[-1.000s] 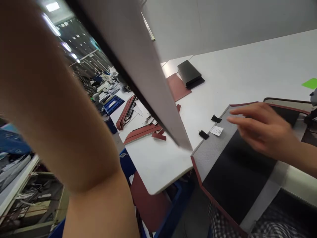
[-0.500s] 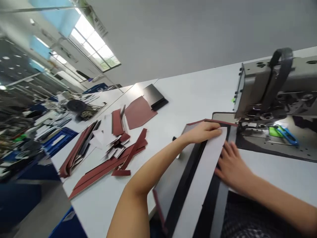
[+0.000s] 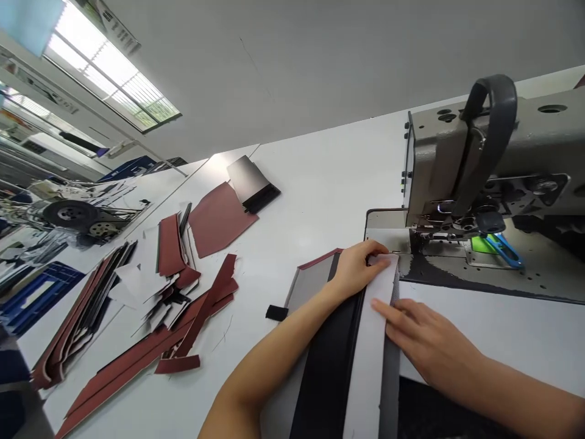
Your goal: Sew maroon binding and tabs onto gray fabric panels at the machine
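Note:
A long white strip [image 3: 371,360] lies lengthwise on a grey and black panel with a maroon edge [image 3: 315,281], on the white table [image 3: 320,183]. My left hand [image 3: 354,268] grips the strip's far end, fingers curled over it, just in front of the sewing machine [image 3: 484,164] and its presser foot. My right hand [image 3: 423,338] lies flat on the strip's right edge, fingers stretched out and pressing it down. A small black tab [image 3: 276,313] sticks out at the panel's left edge.
Maroon strips and offcuts [image 3: 183,305] are scattered on the table's left. A maroon sheet [image 3: 219,216] and a black stack [image 3: 253,180] lie farther back. A blue crate [image 3: 31,292] stands beyond the left edge. Blue-handled snips [image 3: 503,250] rest on the machine bed.
The view swung right from the table's left toward the machine. My left arm brought the white strip down onto the panel; both hands have slid it closer to the presser foot.

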The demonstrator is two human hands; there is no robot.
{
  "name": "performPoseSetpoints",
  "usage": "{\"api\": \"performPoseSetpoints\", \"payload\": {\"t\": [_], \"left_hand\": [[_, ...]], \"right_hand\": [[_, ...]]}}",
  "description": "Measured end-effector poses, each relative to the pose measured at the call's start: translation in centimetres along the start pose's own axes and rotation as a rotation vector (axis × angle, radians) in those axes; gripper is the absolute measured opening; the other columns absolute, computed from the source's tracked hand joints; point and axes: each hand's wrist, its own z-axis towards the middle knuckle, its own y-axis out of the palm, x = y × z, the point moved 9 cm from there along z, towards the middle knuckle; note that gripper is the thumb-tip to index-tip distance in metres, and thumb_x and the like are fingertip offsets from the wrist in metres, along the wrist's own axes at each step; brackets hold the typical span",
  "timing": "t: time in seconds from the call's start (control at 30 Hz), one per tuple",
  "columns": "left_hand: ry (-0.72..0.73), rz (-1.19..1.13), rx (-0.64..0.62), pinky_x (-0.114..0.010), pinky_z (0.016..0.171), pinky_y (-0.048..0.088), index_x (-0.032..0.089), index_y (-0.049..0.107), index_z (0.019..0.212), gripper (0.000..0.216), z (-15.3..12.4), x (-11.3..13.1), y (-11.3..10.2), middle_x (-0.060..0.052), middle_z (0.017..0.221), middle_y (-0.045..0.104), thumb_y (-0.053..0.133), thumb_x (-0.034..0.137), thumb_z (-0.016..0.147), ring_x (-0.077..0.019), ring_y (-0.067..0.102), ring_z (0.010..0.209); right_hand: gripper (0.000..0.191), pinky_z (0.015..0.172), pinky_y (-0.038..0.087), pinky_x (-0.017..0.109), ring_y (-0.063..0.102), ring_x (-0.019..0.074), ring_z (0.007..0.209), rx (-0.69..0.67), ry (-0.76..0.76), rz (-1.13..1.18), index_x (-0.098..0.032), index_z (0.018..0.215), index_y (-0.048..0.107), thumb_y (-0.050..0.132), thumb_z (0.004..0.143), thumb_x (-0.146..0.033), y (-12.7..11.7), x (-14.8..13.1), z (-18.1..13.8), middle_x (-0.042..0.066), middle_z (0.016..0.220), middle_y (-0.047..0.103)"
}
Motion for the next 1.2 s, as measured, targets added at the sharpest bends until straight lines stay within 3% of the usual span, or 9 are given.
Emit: {"api": "performPoseSetpoints", "payload": {"t": [0.13, 0.33, 0.73, 0.93, 1.07, 1.2], "left_hand": [[-0.05, 0.061, 0.03, -0.027, 0.077, 0.051, 0.026, 0.068, 0.115, 0.022, -0.2, 0.2, -0.4, 0.001, 0.096, 0.073, 0.067, 0.033, 0.094, -0.0149, 0.066, 0.081], [-0.056, 0.113, 0.042, -0.03, 0.081, 0.051, 0.025, 0.065, 0.104, 0.01, 0.4, 0.6, -0.3, 0.001, 0.103, 0.075, 0.061, 0.032, 0.099, -0.0172, 0.069, 0.092], [-0.094, 0.186, 0.073, -0.027, 0.074, 0.05, 0.025, 0.065, 0.101, 0.009, 0.6, 0.3, -0.4, 0.002, 0.097, 0.075, 0.067, 0.032, 0.096, -0.014, 0.067, 0.078], [-0.053, 0.231, 0.102, -0.026, 0.071, 0.05, 0.024, 0.064, 0.1, 0.007, 0.4, 0.7, -0.4, 0.001, 0.093, 0.073, 0.065, 0.03, 0.096, -0.0137, 0.066, 0.077], [0.056, 0.322, 0.139, -0.026, 0.067, 0.049, 0.022, 0.063, 0.099, 0.007, 0.3, 1.8, -0.3, 0.0, 0.088, 0.071, 0.061, 0.029, 0.099, -0.0141, 0.064, 0.075], [0.299, 0.478, 0.226, -0.032, 0.075, 0.052, 0.021, 0.065, 0.104, 0.009, 0.1, 3.8, 0.0, -0.006, 0.095, 0.072, 0.057, 0.023, 0.1, -0.02, 0.063, 0.087]], "right_hand": [[0.04, 0.08, 0.06, 0.039, 0.059, 0.0248, 0.099, -0.025, -0.089, 0.021, -0.009, 0.105, 0.075, 0.043, 0.083, 0.0, 0.5, -0.7, -0.4, 0.015, 0.138, 0.064], [0.037, 0.082, 0.062, 0.037, 0.06, 0.0249, 0.098, 0.041, -0.012, 0.084, -0.004, 0.102, 0.075, 0.044, 0.083, 0.004, -0.1, 0.0, 0.0, 0.019, 0.127, 0.069], [0.033, 0.084, 0.058, 0.042, 0.062, 0.0257, 0.092, 0.035, 0.014, 0.05, -0.009, 0.099, 0.074, 0.048, 0.082, 0.002, 0.0, 0.3, 0.5, 0.019, 0.117, 0.071], [0.025, 0.075, 0.055, 0.04, 0.059, 0.0262, 0.093, 0.047, 0.065, 0.115, -0.01, 0.093, 0.075, 0.054, 0.081, -0.004, -0.2, 0.9, 0.5, 0.016, 0.119, 0.071], [0.025, 0.096, 0.053, 0.044, 0.06, 0.0311, 0.113, 0.068, 0.071, 0.11, -0.009, 0.095, 0.076, 0.054, 0.085, -0.009, -0.2, 0.8, 0.5, 0.016, 0.119, 0.072], [0.028, 0.097, 0.053, 0.039, 0.064, 0.0276, 0.112, 0.113, 0.093, 0.08, -0.01, 0.095, 0.077, 0.051, 0.085, -0.006, -0.6, 0.8, 0.6, 0.014, 0.118, 0.074]]}}
